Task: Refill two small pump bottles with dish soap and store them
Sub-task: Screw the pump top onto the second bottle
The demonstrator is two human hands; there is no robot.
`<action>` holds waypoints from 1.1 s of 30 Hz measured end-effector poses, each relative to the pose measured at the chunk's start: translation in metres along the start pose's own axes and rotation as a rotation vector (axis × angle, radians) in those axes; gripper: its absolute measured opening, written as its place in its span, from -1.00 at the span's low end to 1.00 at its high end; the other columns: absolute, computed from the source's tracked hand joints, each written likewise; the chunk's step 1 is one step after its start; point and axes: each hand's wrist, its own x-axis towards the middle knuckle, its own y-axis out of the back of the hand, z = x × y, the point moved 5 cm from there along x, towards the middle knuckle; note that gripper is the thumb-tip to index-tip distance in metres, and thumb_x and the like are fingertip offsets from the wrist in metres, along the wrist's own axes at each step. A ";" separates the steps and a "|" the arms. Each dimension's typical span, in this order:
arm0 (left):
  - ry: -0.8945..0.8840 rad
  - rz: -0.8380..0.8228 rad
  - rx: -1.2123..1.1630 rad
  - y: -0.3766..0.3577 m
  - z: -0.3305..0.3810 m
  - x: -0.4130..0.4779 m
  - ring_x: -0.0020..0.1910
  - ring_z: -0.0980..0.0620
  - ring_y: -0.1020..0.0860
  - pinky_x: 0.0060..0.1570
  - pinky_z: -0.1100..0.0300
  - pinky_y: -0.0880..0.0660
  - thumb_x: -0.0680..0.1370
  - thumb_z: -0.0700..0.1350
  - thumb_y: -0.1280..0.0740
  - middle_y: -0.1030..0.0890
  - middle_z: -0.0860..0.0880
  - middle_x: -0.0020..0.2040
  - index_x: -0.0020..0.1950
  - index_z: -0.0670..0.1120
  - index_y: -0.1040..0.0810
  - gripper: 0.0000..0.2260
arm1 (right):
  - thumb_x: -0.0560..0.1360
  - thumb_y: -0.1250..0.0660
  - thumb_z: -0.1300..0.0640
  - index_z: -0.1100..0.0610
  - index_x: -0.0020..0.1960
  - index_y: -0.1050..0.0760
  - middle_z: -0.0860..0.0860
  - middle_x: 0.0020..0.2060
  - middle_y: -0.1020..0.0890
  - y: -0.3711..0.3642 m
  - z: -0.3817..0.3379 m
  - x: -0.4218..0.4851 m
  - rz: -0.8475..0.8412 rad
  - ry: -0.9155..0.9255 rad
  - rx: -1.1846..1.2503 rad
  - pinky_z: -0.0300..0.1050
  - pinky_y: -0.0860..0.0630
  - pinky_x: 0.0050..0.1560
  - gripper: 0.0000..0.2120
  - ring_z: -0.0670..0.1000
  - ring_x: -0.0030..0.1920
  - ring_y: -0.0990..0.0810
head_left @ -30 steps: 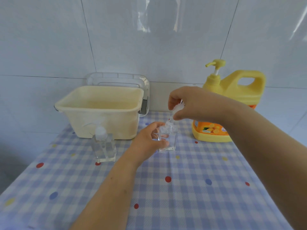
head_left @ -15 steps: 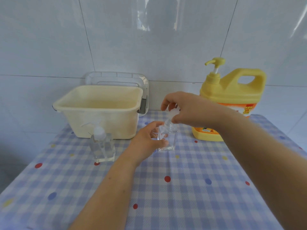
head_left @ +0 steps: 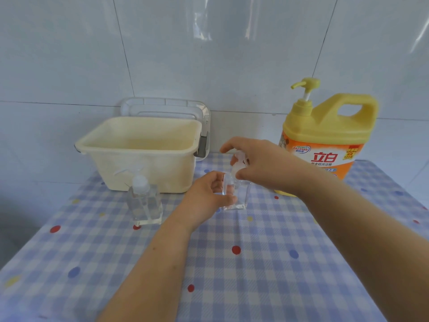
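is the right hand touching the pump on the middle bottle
Touching. The head view shows the right hand pinching the pump atop the small bottle that the left hand grips.

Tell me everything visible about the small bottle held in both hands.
The small clear bottle is square-sided, transparent like plastic or glass, with no coloured liquid visible inside. It stands upright on the checked tablecloth. The left hand grips its body; the right hand pinches its white pump top from above.
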 end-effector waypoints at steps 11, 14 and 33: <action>0.025 0.001 0.005 0.001 -0.005 0.002 0.19 0.14 -0.54 0.26 0.06 -0.44 0.38 -0.09 -0.51 -0.62 0.04 0.09 0.05 0.04 -0.52 -0.70 | 0.47 -0.39 -0.13 0.02 0.40 -0.26 -0.07 -0.08 -0.46 -0.010 0.008 -0.002 0.162 -0.071 -0.025 -0.23 -0.42 -0.21 -0.40 -0.06 -0.10 -0.47; 0.025 -0.010 0.002 0.001 -0.004 0.002 0.18 0.14 -0.55 0.23 0.08 -0.45 0.39 -0.10 -0.50 -0.64 0.07 0.08 0.05 0.07 -0.55 -0.72 | 0.43 -0.46 -0.05 -0.10 0.52 -0.09 -0.09 0.10 -0.43 -0.011 0.014 -0.004 0.076 -0.102 0.131 -0.37 -0.38 -0.26 -0.21 -0.10 -0.02 -0.47; 0.026 0.011 0.055 0.001 -0.001 0.000 0.20 0.19 -0.52 0.18 0.14 -0.43 0.41 -0.09 -0.49 -0.62 0.11 0.11 0.11 0.07 -0.54 -0.70 | 0.35 -0.52 -0.11 0.08 0.13 -0.56 -0.02 -0.04 -0.64 -0.033 0.028 -0.002 0.212 -0.238 0.366 -0.13 -0.56 -0.03 -0.56 -0.05 -0.06 -0.61</action>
